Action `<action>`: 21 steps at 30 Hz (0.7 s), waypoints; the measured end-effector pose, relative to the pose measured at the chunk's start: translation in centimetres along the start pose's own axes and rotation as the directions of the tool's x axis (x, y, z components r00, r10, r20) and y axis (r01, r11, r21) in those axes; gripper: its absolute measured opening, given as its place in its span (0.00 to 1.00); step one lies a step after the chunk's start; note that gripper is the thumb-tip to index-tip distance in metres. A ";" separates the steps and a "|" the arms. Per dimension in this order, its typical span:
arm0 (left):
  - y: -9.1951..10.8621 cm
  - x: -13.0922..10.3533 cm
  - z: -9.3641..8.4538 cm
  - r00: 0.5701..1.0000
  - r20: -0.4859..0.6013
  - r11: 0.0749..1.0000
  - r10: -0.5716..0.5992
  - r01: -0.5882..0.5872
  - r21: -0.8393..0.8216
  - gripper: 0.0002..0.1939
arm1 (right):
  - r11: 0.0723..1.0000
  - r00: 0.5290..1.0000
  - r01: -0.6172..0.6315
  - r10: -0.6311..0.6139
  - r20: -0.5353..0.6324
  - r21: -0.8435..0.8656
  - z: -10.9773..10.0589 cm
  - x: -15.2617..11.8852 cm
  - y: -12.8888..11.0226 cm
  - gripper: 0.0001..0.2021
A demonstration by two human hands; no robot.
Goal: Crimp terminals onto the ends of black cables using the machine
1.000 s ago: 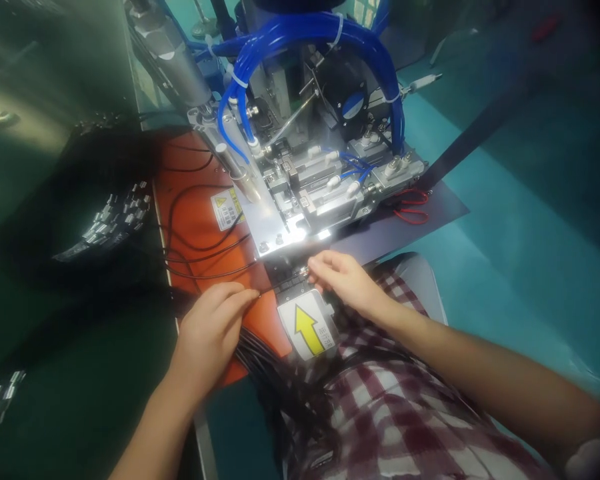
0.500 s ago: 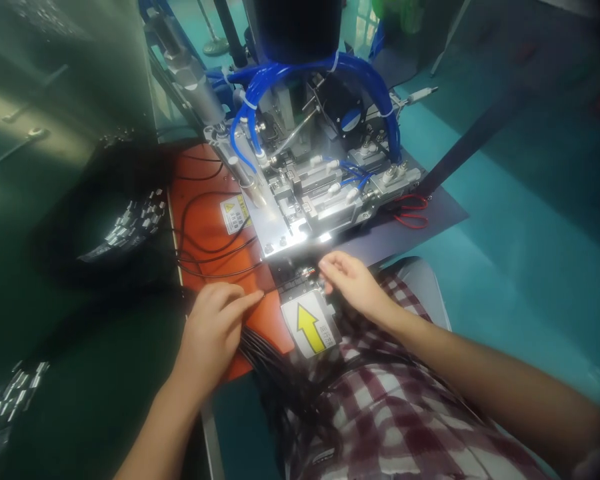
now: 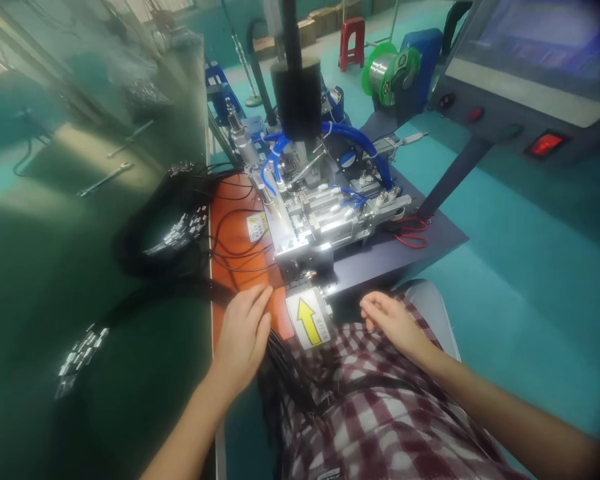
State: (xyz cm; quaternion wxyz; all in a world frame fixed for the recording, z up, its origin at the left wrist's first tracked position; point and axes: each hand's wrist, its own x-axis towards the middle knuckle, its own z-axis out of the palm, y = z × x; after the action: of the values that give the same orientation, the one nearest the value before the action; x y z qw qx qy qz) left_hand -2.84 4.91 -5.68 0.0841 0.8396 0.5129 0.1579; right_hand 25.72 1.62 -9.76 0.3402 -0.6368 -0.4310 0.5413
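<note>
My left hand [image 3: 243, 337] rests over the orange plate beside the feed block, fingers extended and thumb apart. A bundle of black cables [image 3: 285, 363] runs from beneath it toward my lap. To the right of the block, my right hand [image 3: 393, 323] hovers above my lap with fingers curled and fingertips together; whether anything small is between them I cannot make out. Between the hands sits a white label with a yellow arrow [image 3: 309, 320]. A small cable end with coloured wires [image 3: 309, 275] lies in the holder just beyond the label, under the machine's front edge.
The machine [image 3: 330, 213] with blue air hoses [image 3: 360, 133] stands ahead. Coiled black cables with shiny ends [image 3: 177, 233] lie on the left table. A control panel [image 3: 520, 100] overhangs at right. A green wire spool [image 3: 383, 73] and red stool [image 3: 351, 43] stand behind.
My right hand has drawn away from the holder, rightward and toward my body. My left hand's pointing finger has come back beside the others. The view has tilted up, bringing the control panel in.
</note>
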 end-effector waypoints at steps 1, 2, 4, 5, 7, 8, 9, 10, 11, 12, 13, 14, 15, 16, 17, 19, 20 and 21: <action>0.0 -0.1 0.2 1.000 -0.007 1.000 -0.013 0.013 -0.003 0.21 | 1.000 1.000 0.005 -0.005 0.003 -0.004 -0.1 -0.2 0.5 0.17; -0.1 -0.2 0.3 1.000 -0.011 1.000 -0.024 0.024 -0.004 0.22 | 1.000 1.000 0.009 -0.009 0.007 -0.009 -0.3 -0.5 1.0 0.17; -0.1 -0.4 0.7 0.999 -0.015 0.999 -0.040 0.040 0.001 0.22 | 1.000 1.000 0.013 -0.013 0.010 -0.026 -0.7 -0.8 2.4 0.18; -0.2 -0.5 0.8 0.999 -0.013 0.999 -0.047 0.047 0.006 0.22 | 0.999 1.000 0.015 -0.015 0.014 -0.038 -1.0 -1.0 3.3 0.18; -0.2 -0.6 1.0 0.999 -0.011 0.998 -0.053 0.054 0.020 0.23 | 0.997 1.000 0.020 -0.019 0.007 -0.074 -1.6 -1.3 5.2 0.17; -0.2 -0.6 1.0 0.998 -0.012 0.998 -0.054 0.054 0.027 0.23 | 0.995 1.000 0.022 -0.022 0.002 -0.095 -2.0 -1.4 6.3 0.17; -0.1 -0.6 1.0 0.998 -0.014 0.998 -0.053 0.054 0.035 0.23 | 0.993 1.000 0.026 -0.027 -0.003 -0.118 -2.3 -1.4 7.3 0.16; 0.0 -0.6 0.9 0.999 -0.016 0.998 -0.052 0.053 0.042 0.23 | 0.989 0.999 0.029 -0.031 -0.009 -0.147 -2.6 -1.5 8.4 0.16; 0.0 -0.6 0.9 0.999 -0.016 0.997 -0.051 0.052 0.049 0.23 | 0.983 0.999 0.032 -0.035 -0.013 -0.179 -2.8 -1.5 9.4 0.15; 0.1 -0.6 0.8 0.999 -0.017 0.997 -0.051 0.052 0.056 0.23 | 0.977 0.999 0.036 -0.040 -0.018 -0.212 -3.0 -1.4 10.4 0.15; 0.2 -0.6 0.7 0.999 -0.018 0.997 -0.051 0.052 0.062 0.23 | 0.969 0.999 0.042 -0.049 -0.020 -0.245 -3.2 -1.3 11.4 0.15; 0.3 -0.6 0.6 0.999 -0.017 0.996 -0.051 0.052 0.068 0.23 | 0.960 0.998 0.049 -0.059 -0.027 -0.274 -3.3 -1.2 12.2 0.14; 0.3 -0.6 0.5 0.999 -0.016 0.996 -0.052 0.053 0.072 0.23 | 0.952 0.997 0.055 -0.068 -0.032 -0.302 -3.3 -1.1 12.9 0.14; 0.4 -0.6 0.5 0.999 -0.013 0.996 -0.052 0.053 0.076 0.23 | 0.943 0.997 0.055 -0.070 -0.035 -0.328 -3.4 -1.0 13.6 0.14; 0.4 -0.7 0.4 0.999 -0.009 0.995 -0.053 0.053 0.079 0.23 | 0.934 0.997 0.050 -0.068 -0.038 -0.353 -3.4 -0.9 14.1 0.14; 0.4 -0.7 0.1 0.999 0.003 0.995 -0.053 0.053 0.082 0.23 | 0.919 0.997 0.049 -0.065 -0.029 -0.391 -3.4 -0.8 14.9 0.13; 0.4 -0.6 0.0 0.998 0.011 0.995 -0.054 0.053 0.084 0.23 | 0.912 0.998 0.047 -0.062 -0.024 -0.406 -3.4 -0.8 15.1 0.13; 0.4 -0.6 -0.2 0.998 0.022 0.995 -0.057 0.055 0.085 0.23 | 0.907 0.998 0.045 -0.058 -0.019 -0.419 -3.3 -0.8 15.2 0.13</action>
State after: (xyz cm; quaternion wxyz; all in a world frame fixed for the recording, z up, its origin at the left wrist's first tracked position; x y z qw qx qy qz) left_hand -2.85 4.21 -5.45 0.0593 0.8297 0.5411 0.1233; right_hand 31.70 -5.02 -22.56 0.2166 -0.6915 -0.5484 0.4173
